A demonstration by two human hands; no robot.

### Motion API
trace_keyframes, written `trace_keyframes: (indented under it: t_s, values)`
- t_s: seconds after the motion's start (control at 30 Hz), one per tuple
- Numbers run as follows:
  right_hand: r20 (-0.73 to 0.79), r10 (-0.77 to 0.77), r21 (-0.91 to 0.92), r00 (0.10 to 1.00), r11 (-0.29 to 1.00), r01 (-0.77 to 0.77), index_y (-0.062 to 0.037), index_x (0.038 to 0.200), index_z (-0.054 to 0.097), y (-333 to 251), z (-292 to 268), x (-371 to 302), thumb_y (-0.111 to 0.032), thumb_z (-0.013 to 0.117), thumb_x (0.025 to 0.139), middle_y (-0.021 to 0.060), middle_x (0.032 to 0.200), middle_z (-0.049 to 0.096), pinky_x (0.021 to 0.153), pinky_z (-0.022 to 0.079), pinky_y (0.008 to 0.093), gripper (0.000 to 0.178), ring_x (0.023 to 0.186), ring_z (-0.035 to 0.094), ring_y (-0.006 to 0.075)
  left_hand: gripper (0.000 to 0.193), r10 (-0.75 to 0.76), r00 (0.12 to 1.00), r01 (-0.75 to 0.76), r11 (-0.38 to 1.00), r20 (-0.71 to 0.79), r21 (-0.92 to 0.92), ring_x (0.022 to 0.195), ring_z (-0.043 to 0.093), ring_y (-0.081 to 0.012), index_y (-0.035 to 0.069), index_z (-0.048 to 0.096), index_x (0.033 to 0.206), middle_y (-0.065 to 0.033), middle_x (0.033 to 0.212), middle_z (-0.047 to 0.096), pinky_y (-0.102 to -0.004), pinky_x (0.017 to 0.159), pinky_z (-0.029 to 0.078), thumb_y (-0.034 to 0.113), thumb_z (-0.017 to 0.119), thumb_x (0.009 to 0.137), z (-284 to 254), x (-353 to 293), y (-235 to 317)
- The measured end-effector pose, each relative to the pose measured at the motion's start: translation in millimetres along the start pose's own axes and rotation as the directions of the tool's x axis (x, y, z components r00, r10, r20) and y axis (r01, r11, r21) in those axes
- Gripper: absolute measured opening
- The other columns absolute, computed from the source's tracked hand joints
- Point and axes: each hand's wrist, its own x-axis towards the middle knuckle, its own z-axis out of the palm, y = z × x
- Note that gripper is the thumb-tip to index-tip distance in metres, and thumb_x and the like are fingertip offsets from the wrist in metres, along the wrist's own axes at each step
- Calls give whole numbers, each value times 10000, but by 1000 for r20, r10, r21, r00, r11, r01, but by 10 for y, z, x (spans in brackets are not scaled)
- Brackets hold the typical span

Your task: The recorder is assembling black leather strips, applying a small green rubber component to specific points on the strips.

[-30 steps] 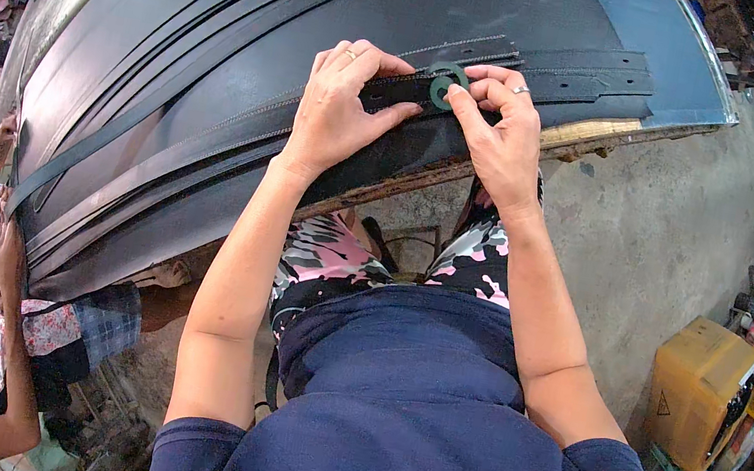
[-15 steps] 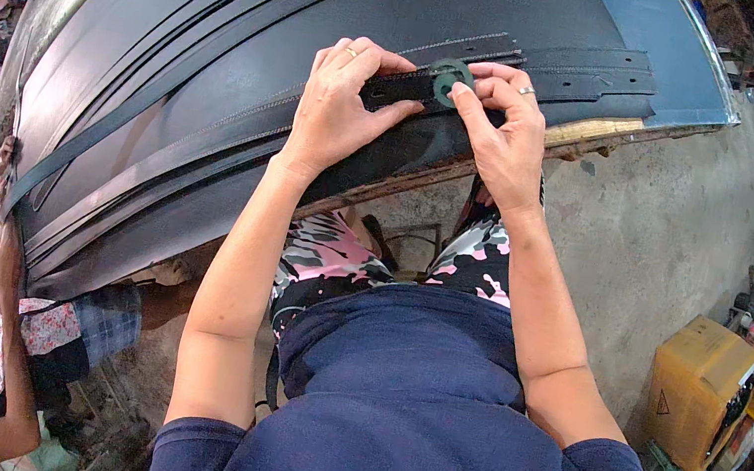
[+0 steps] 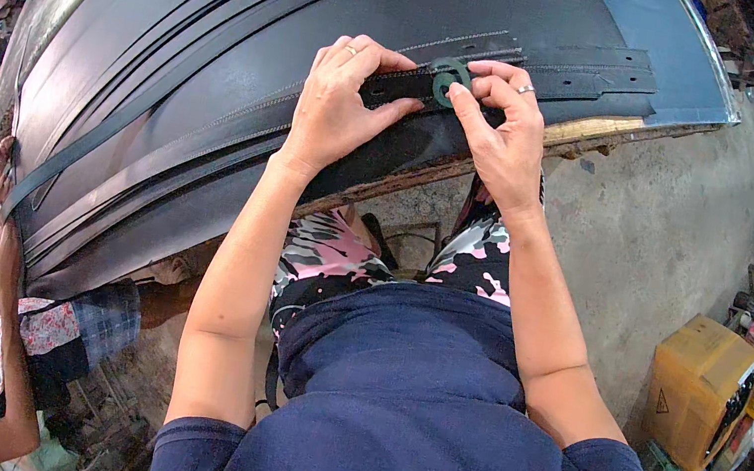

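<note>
My left hand holds a black leather belt strap, its thumb and index finger along the two edges. At the strap's right end is a dark green round ring, which looks like a buckle. My right hand pinches the ring's right side between thumb and fingers. Whether the ring is fastened to the strap I cannot tell. Beyond my hands lie more black strap ends with slots and stitched edges.
A large black sheet covers the table, with several long straps across it. Near me runs the table's worn edge. At the left, another person's hands touch the far strap ends. A cardboard box stands on the right.
The green ring has turned slightly and shifted a little left, with my right fingers following it. My left hand stays nearly still. The other people at the left have moved slightly.
</note>
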Motion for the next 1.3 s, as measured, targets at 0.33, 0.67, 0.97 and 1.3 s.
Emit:
trace_keyframes:
  t_s: [0.33,0.67,0.97,1.3]
  values:
    - [3,7,-4,1000,1000,-7,27,808,653,32,5,-20,-82,700,860,65,1076,606,740,455,235,130,843,562,92,335,23,1000,-23,1000,-17,-3,903,577,-229,92,676,955,-35,888,616,-344,834,427,181,823,668,7,-8,-10]
    - [-24,42,15,999,999,-42,20,777,648,33,17,-22,-122,710,841,101,1044,615,789,454,280,168,895,573,162,346,2,1000,-2,1000,-4,19,907,599,-248,78,685,970,-65,921,644,-340,829,475,130,833,662,-24,2,44]
    - [-8,94,73,996,993,-93,10,751,641,24,-4,-14,-159,719,824,127,1041,610,840,449,305,200,944,588,223,344,9,1000,-9,1000,-3,24,894,600,-244,76,684,968,-63,909,642,-341,827,474,128,834,663,-27,3,44]
    - [-31,22,33,999,999,-21,13,745,639,32,4,-10,-156,725,817,127,1046,615,859,447,318,203,963,585,229,330,25,1000,-25,1000,-13,-5,909,579,-232,92,671,957,-35,898,621,-343,827,424,184,818,677,1,-4,4]
